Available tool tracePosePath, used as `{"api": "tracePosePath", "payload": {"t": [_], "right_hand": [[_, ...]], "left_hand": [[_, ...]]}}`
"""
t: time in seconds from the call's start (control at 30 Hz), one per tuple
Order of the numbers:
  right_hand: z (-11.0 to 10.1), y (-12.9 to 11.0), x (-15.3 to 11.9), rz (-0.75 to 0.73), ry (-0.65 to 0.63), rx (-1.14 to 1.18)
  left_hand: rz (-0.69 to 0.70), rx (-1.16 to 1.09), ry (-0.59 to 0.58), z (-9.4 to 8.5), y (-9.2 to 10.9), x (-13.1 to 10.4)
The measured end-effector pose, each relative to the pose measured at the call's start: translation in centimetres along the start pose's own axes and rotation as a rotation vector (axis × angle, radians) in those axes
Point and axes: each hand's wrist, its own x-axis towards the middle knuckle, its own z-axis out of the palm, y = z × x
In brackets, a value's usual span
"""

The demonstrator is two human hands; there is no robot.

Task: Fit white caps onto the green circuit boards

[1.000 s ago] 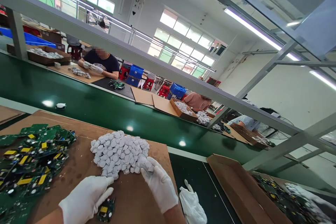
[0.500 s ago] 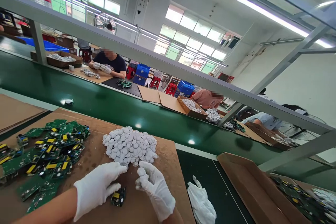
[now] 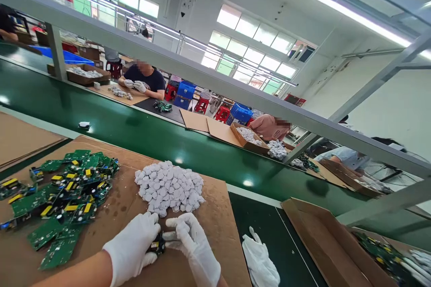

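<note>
My left hand [image 3: 134, 247], in a white glove, is closed around a small circuit board [image 3: 156, 246] with black and yellow parts. Part of that board is covered by the fingers. Close beside it, my gloved right hand [image 3: 198, 251] has its thumb and fingers drawn together, some of them reaching to the board. Whatever lies in that pinch is white on white and cannot be made out. Just beyond both hands is a heap of small white rounded pieces [image 3: 170, 187]. To the left spreads a pile of green circuit boards [image 3: 72, 193] with yellow components.
Cardboard [image 3: 117, 228] covers the worktop under the piles. A crumpled white glove [image 3: 259, 260] lies to the right, near a long cardboard box [image 3: 313, 233]. Behind runs a green conveyor belt [image 3: 141, 139] carrying a small white-topped item [image 3: 84, 124]. Several people sit across it.
My left hand has taken hold of the small board that lay on the cardboard. My right hand has come nearer to it, away from the white heap. The view has shifted slightly.
</note>
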Motion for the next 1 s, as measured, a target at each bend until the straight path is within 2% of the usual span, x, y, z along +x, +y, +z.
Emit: {"api": "tracePosePath", "payload": {"t": [0.23,0.77,1.0], "right_hand": [[0.0,-0.2,-0.1,-0.027,0.011,-0.098],[0.6,1.0,-0.2,-0.068,0.051,-0.262],[1.5,2.6,0.3,-0.136,0.104,-0.326]], "left_hand": [[0.037,-0.037,0.030,1.4,-0.9,0.4],[0.053,-0.038,0.023,1.5,-1.2,0.4],[0.005,-0.060,0.024,1.0,-0.9,0.2]]}}
